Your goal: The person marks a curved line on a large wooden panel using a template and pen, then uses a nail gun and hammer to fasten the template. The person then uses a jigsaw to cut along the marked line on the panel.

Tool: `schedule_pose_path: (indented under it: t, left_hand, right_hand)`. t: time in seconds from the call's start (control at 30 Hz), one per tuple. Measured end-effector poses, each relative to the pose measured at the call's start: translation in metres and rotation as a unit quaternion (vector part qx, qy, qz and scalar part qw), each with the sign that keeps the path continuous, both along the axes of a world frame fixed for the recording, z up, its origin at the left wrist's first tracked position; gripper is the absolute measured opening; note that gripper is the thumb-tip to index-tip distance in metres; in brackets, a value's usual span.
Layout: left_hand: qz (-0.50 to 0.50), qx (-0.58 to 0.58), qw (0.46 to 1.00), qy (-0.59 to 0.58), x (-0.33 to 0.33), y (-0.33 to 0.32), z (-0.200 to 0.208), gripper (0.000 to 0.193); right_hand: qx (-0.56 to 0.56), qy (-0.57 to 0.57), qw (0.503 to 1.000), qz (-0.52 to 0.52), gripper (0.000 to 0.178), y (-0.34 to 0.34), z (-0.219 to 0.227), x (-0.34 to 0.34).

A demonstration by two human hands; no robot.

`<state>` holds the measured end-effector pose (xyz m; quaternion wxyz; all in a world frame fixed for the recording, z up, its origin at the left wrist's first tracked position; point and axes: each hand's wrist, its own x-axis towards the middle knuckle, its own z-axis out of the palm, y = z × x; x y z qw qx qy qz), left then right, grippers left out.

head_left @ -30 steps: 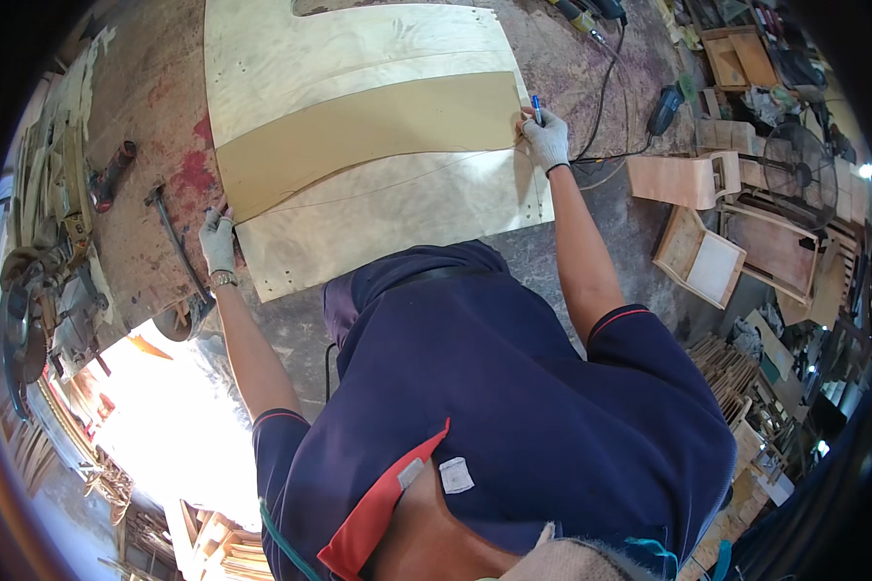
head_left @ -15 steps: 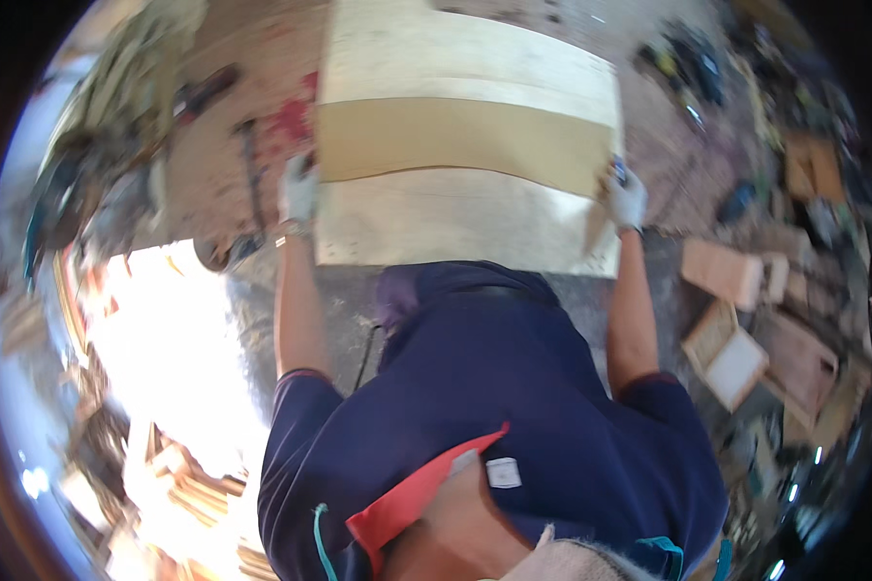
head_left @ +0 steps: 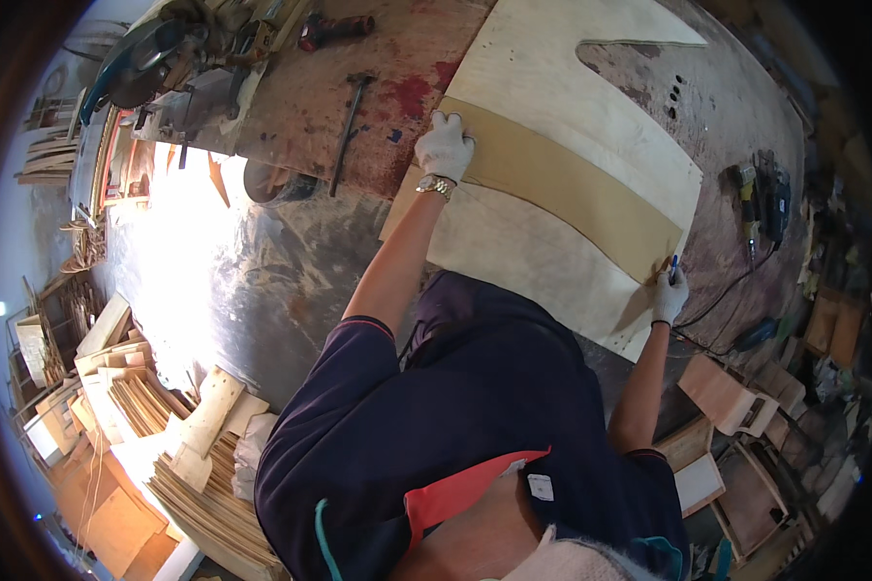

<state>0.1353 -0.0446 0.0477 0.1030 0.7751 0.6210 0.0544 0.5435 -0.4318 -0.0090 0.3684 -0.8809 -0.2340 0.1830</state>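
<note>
A pale plywood sheet [head_left: 552, 250] lies in front of me on a work table, slanting down to the right. Across it rests a long tan strip [head_left: 562, 174] with a curved near edge, like a template. My left hand [head_left: 445, 147], in a white glove with a watch at the wrist, has its fingers curled over the strip's left end. At the strip's lower right end, my right hand [head_left: 670, 296], also gloved, is closed around a blue pen [head_left: 674, 263]. The pen's tip is too small to make out.
A hammer [head_left: 351, 131] and a red-black power tool [head_left: 335, 31] lie on the table at left. A circular saw [head_left: 145, 63] sits beyond them. Corded power tools [head_left: 765, 208] are at right. Stacked wood pieces [head_left: 203, 494] fill the lower left; wooden boxes [head_left: 722, 397] stand lower right.
My view has turned, so the sheet and strip now slant down to the right. My left hand has come from the sheet's left edge onto the strip's end; the right still holds the pen.
</note>
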Motion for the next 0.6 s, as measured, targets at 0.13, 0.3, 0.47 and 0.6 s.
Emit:
schedule_pose_path:
  t: [0.13,0.3,0.47,0.6]
  left_hand:
    - [-0.002,0.054,0.999,0.002,0.028,0.001,-0.026,0.041]
    - [0.006,0.039,0.999,0.031,0.023,0.001,-0.027,0.045]
    - [-0.007,0.144,0.989,0.037,0.018,0.016,-0.048,0.033]
    - [0.006,0.174,0.985,-0.001,0.023,0.018,-0.045,0.035]
  right_hand:
    - [0.070,0.098,0.992,-0.039,0.039,-0.010,-0.006,0.013]
    - [-0.066,-0.138,0.988,0.024,0.034,0.059,0.048,-0.024]
    - [0.119,-0.074,0.981,0.137,0.023,0.188,0.076,-0.091]
    - [0.243,0.246,0.919,0.188,0.033,0.286,0.065,-0.142]
